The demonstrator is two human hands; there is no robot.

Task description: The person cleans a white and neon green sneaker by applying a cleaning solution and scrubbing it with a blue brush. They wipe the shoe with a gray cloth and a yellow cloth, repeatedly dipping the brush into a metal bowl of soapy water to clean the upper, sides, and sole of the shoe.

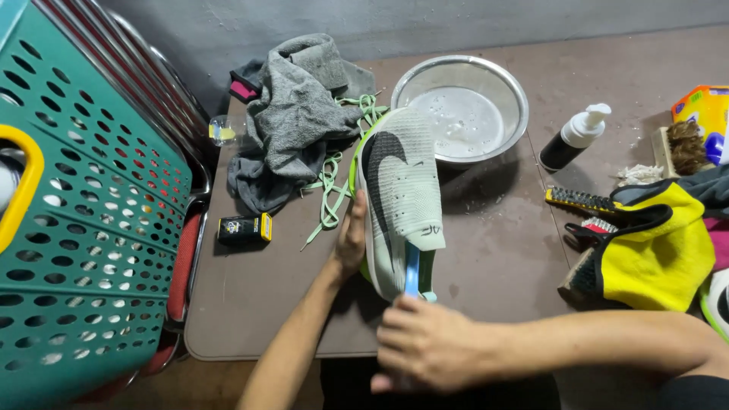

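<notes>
Low in the frame's centre, the right hand (pixel 425 345) is clenched around a blue-handled brush (pixel 411 275) set against the heel of a pale green knit sneaker with a black side mark (pixel 400 193). The left hand (pixel 351 237) grips the sneaker's left edge, tilting it up. Beyond it, upper centre, sit a steel bowl of water (pixel 462 106) and a crumpled grey cloth (pixel 292 121).

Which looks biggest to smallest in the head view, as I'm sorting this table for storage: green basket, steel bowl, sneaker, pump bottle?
1. Green basket, though it sits nearest the camera, which inflates it.
2. Steel bowl and sneaker look about alike; the sneaker is lifted closer by the left hand, so unranked.
3. Pump bottle.
</notes>
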